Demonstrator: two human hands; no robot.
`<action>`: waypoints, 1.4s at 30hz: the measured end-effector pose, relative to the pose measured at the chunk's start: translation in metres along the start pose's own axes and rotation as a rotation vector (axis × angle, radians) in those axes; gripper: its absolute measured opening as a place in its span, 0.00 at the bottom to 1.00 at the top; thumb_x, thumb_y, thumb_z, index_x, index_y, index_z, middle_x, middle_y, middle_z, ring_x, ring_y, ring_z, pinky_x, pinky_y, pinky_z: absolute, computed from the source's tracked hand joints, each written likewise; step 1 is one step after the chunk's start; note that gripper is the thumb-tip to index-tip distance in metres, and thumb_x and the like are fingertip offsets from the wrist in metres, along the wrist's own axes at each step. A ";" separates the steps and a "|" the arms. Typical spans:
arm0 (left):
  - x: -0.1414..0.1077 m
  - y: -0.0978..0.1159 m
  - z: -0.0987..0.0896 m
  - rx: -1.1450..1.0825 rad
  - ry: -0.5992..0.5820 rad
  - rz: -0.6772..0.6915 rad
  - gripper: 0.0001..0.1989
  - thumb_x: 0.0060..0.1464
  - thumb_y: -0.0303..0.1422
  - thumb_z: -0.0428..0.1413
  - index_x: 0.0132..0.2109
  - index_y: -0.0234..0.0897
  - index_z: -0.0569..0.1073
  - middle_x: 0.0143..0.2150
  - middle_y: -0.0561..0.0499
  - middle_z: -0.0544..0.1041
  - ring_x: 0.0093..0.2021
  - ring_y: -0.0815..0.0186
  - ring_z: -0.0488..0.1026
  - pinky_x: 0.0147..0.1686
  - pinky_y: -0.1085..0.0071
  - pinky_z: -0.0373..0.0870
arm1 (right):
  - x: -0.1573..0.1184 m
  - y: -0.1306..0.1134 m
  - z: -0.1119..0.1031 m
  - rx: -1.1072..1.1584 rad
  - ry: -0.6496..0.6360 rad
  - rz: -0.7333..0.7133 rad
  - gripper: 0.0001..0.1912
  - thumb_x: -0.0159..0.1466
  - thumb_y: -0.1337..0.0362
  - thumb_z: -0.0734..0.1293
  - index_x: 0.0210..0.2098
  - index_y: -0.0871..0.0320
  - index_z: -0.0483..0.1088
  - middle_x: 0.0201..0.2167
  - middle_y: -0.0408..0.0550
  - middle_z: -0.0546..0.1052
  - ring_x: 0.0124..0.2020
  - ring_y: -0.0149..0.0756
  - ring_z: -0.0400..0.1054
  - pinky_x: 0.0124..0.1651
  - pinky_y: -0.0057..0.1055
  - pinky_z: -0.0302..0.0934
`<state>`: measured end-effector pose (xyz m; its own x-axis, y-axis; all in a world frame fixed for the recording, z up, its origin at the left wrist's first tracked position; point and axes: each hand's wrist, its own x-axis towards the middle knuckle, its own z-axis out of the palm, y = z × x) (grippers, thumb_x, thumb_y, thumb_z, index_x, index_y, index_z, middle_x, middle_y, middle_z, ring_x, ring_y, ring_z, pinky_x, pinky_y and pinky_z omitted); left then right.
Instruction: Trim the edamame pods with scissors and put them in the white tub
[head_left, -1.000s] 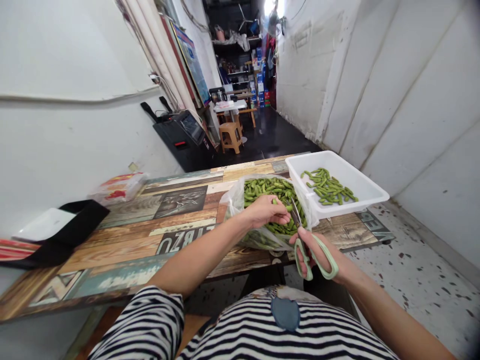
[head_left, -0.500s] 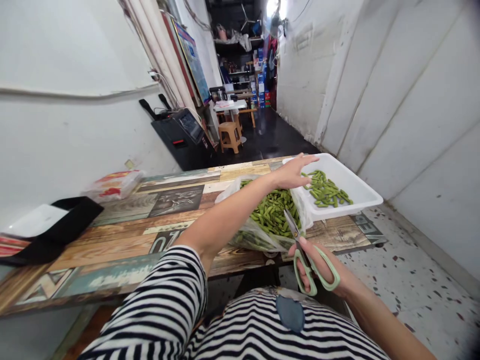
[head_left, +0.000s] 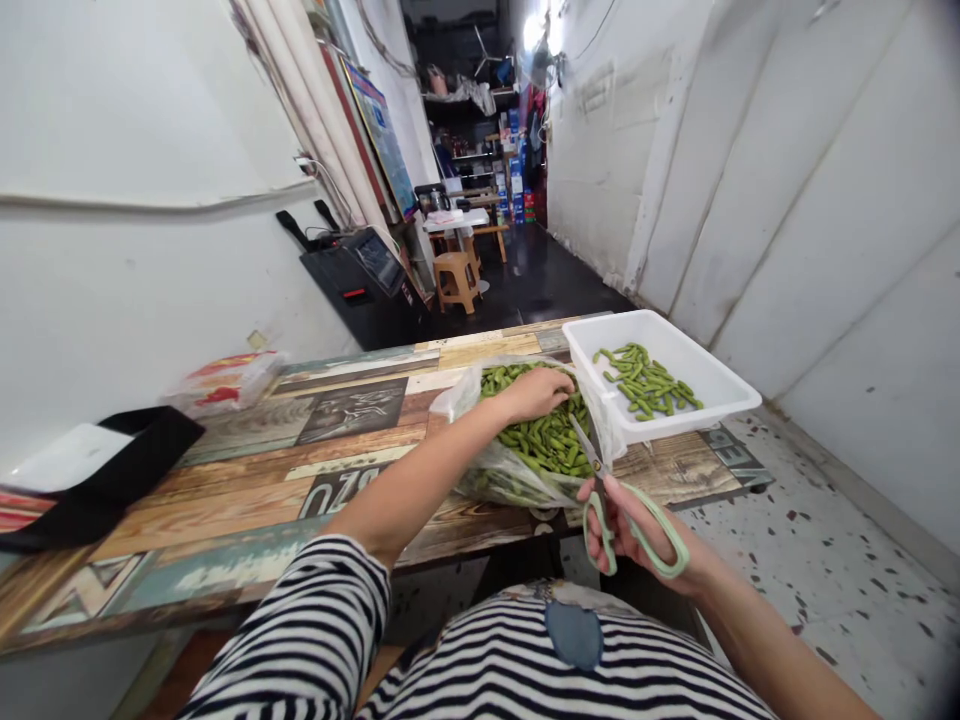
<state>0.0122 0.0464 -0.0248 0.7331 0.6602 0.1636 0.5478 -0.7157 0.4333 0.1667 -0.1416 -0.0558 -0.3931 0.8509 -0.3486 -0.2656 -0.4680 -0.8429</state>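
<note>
My left hand (head_left: 536, 393) is over the clear plastic bag (head_left: 480, 478) of green edamame pods (head_left: 544, 445), fingers bent together at the far side of the heap. Whatever they pinch is hidden. In my right hand (head_left: 626, 525), held low at the table's front edge, are scissors (head_left: 596, 466) with pale green handles. Their blades point up and left over the bag's right side, looking slightly parted. Just right of the bag stands a white plastic tray (head_left: 720, 385) with loose edamame pods (head_left: 649, 382) lying in it.
The wood-patterned table (head_left: 420, 400) ends close to my body. At its left lie a red-and-white plastic package (head_left: 229, 382) and a black box (head_left: 161, 440). A black machine with a screen (head_left: 367, 275) stands beyond the far edge, and a stool (head_left: 455, 280) farther back.
My left hand has drawn back from above the white tray to the pods in the bag, its fingers now bent. The scissors stay in my right hand, their handles slightly wider apart.
</note>
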 end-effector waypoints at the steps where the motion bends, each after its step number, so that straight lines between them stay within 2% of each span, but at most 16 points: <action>1: -0.006 0.002 -0.002 -0.089 0.032 -0.070 0.08 0.50 0.25 0.53 0.36 0.32 0.76 0.34 0.46 0.77 0.35 0.67 0.72 0.41 0.71 0.66 | -0.001 0.000 0.000 -0.041 0.019 -0.005 0.21 0.61 0.45 0.59 0.40 0.58 0.64 0.22 0.40 0.67 0.22 0.31 0.67 0.22 0.27 0.62; 5: -0.036 0.015 -0.012 -0.632 0.040 -0.369 0.06 0.50 0.26 0.55 0.35 0.28 0.74 0.27 0.49 0.76 0.24 0.73 0.69 0.28 0.75 0.66 | -0.001 -0.003 0.002 -0.178 0.101 0.002 0.23 0.61 0.44 0.59 0.41 0.58 0.62 0.19 0.38 0.68 0.18 0.30 0.65 0.21 0.26 0.60; 9: -0.054 0.028 -0.013 -0.945 -0.043 -0.475 0.07 0.47 0.29 0.60 0.32 0.27 0.73 0.25 0.49 0.76 0.21 0.75 0.69 0.26 0.77 0.66 | 0.002 -0.015 0.011 -0.326 0.121 0.011 0.24 0.59 0.42 0.59 0.37 0.59 0.63 0.17 0.40 0.69 0.15 0.29 0.64 0.20 0.26 0.59; 13: -0.059 0.036 -0.009 -1.038 -0.077 -0.504 0.09 0.44 0.30 0.62 0.31 0.27 0.73 0.24 0.50 0.75 0.21 0.76 0.69 0.25 0.78 0.67 | 0.007 -0.020 0.017 -0.420 0.150 -0.026 0.24 0.58 0.41 0.59 0.30 0.58 0.62 0.14 0.39 0.68 0.13 0.28 0.62 0.16 0.24 0.56; 18: -0.058 0.037 -0.010 -1.103 -0.054 -0.621 0.08 0.44 0.28 0.63 0.31 0.26 0.72 0.24 0.48 0.76 0.21 0.75 0.70 0.26 0.76 0.68 | 0.013 -0.013 0.016 -0.407 0.227 0.018 0.23 0.55 0.41 0.62 0.30 0.57 0.63 0.10 0.33 0.60 0.08 0.26 0.54 0.10 0.23 0.51; 21: -0.058 0.035 -0.010 -1.127 0.025 -0.647 0.06 0.45 0.25 0.61 0.30 0.27 0.72 0.23 0.51 0.74 0.21 0.76 0.69 0.24 0.78 0.66 | 0.012 -0.013 0.016 -0.327 0.193 0.012 0.23 0.56 0.42 0.62 0.34 0.57 0.64 0.11 0.34 0.62 0.09 0.26 0.56 0.12 0.24 0.54; 24: -0.055 0.034 -0.007 -1.118 0.128 -0.636 0.03 0.45 0.22 0.59 0.28 0.28 0.71 0.19 0.55 0.70 0.18 0.79 0.64 0.20 0.81 0.58 | 0.009 -0.015 0.015 -0.207 0.143 -0.009 0.25 0.57 0.42 0.62 0.39 0.58 0.64 0.16 0.37 0.66 0.14 0.28 0.61 0.17 0.26 0.59; 28: -0.028 0.039 -0.008 -1.119 0.222 -0.607 0.04 0.45 0.22 0.58 0.26 0.28 0.70 0.21 0.53 0.71 0.19 0.79 0.63 0.20 0.80 0.58 | 0.005 -0.016 0.015 -0.155 0.105 0.015 0.25 0.57 0.42 0.61 0.39 0.58 0.63 0.18 0.38 0.66 0.15 0.29 0.61 0.18 0.28 0.61; 30: -0.003 0.041 -0.012 -1.104 0.243 -0.515 0.03 0.46 0.23 0.59 0.29 0.27 0.72 0.24 0.50 0.73 0.21 0.78 0.65 0.25 0.78 0.63 | 0.003 -0.014 0.015 -0.159 0.092 0.040 0.25 0.58 0.42 0.61 0.40 0.59 0.63 0.16 0.37 0.65 0.15 0.29 0.61 0.18 0.28 0.60; 32: 0.022 0.037 -0.018 -1.051 0.211 -0.389 0.09 0.46 0.24 0.59 0.38 0.26 0.74 0.31 0.46 0.76 0.27 0.74 0.71 0.32 0.74 0.68 | 0.001 -0.012 0.014 -0.150 0.083 0.045 0.25 0.59 0.43 0.60 0.41 0.60 0.63 0.16 0.37 0.65 0.15 0.29 0.61 0.18 0.27 0.61; 34: 0.036 0.026 -0.022 -0.829 0.322 -0.349 0.13 0.48 0.22 0.57 0.43 0.28 0.74 0.35 0.46 0.77 0.31 0.72 0.72 0.36 0.73 0.69 | -0.001 -0.009 0.011 -0.124 0.082 0.035 0.25 0.59 0.44 0.60 0.42 0.59 0.63 0.17 0.37 0.65 0.15 0.28 0.61 0.18 0.27 0.61; 35: 0.039 0.019 -0.023 -0.653 0.383 -0.374 0.12 0.48 0.23 0.56 0.42 0.28 0.75 0.35 0.46 0.77 0.31 0.71 0.72 0.37 0.73 0.68 | -0.002 -0.007 0.009 -0.109 0.081 0.031 0.24 0.60 0.44 0.60 0.42 0.59 0.62 0.18 0.37 0.65 0.15 0.28 0.61 0.18 0.27 0.61; 36: 0.039 0.011 -0.023 -0.467 0.387 -0.372 0.10 0.48 0.24 0.56 0.39 0.28 0.77 0.34 0.46 0.77 0.33 0.69 0.72 0.39 0.72 0.68 | -0.002 -0.005 0.006 -0.106 0.077 0.031 0.24 0.60 0.44 0.59 0.42 0.59 0.62 0.18 0.37 0.66 0.16 0.28 0.61 0.18 0.27 0.61; 38: 0.033 -0.003 -0.018 -0.201 0.291 -0.332 0.07 0.46 0.24 0.56 0.34 0.30 0.78 0.33 0.46 0.78 0.35 0.65 0.73 0.42 0.69 0.67 | -0.001 -0.003 0.002 -0.108 0.070 0.026 0.23 0.60 0.44 0.59 0.41 0.58 0.62 0.18 0.37 0.65 0.15 0.28 0.62 0.18 0.27 0.61; 40: 0.026 -0.011 -0.008 -0.071 0.178 -0.244 0.08 0.45 0.24 0.56 0.33 0.32 0.79 0.34 0.46 0.78 0.38 0.62 0.73 0.45 0.68 0.65 | 0.001 -0.001 -0.001 -0.103 0.070 0.008 0.23 0.60 0.44 0.59 0.39 0.58 0.63 0.18 0.37 0.65 0.15 0.29 0.62 0.18 0.28 0.62; 42: 0.024 -0.014 0.001 0.009 0.122 -0.170 0.10 0.44 0.23 0.55 0.33 0.34 0.79 0.36 0.44 0.78 0.41 0.60 0.72 0.48 0.68 0.64 | 0.002 0.000 -0.002 -0.085 0.076 -0.013 0.22 0.60 0.44 0.60 0.39 0.58 0.63 0.19 0.37 0.65 0.16 0.28 0.62 0.19 0.28 0.62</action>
<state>0.0230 0.0720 -0.0278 0.5758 0.7939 0.1956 0.6635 -0.5934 0.4557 0.1674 -0.1391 -0.0574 -0.3211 0.8739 -0.3649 -0.1934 -0.4377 -0.8781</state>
